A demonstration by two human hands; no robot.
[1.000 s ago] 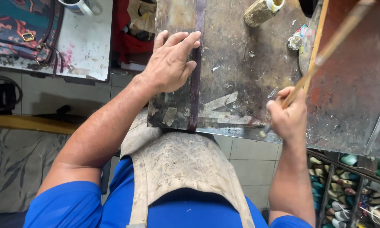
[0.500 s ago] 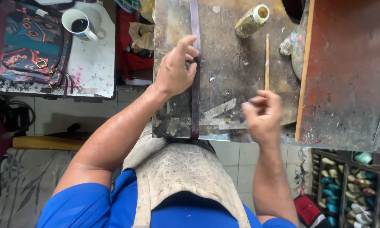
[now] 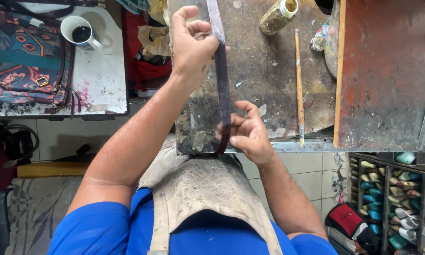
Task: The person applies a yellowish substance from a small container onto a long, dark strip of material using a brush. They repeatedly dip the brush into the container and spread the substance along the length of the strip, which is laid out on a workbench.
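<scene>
Two hands gripping a dark leather strap [image 3: 222, 80], left hand [image 3: 192, 45] far end, right hand [image 3: 248, 132] near end, yellow-capped jar [image 3: 277, 15] beyond.

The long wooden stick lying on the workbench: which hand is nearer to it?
Right. The right hand pinches the lower end of the dark strap, just left of the wooden stick. The left hand grips the strap higher up, farther left.

Both hands hold a dark strap over a stained worktop

The left hand [image 3: 191, 45] pinches the far part of the strap [image 3: 222, 80], the right hand [image 3: 248, 132] its near end; a thin brush [image 3: 298, 85] and a small bottle [image 3: 277, 15] lie on the worktop [image 3: 264, 80].
</scene>
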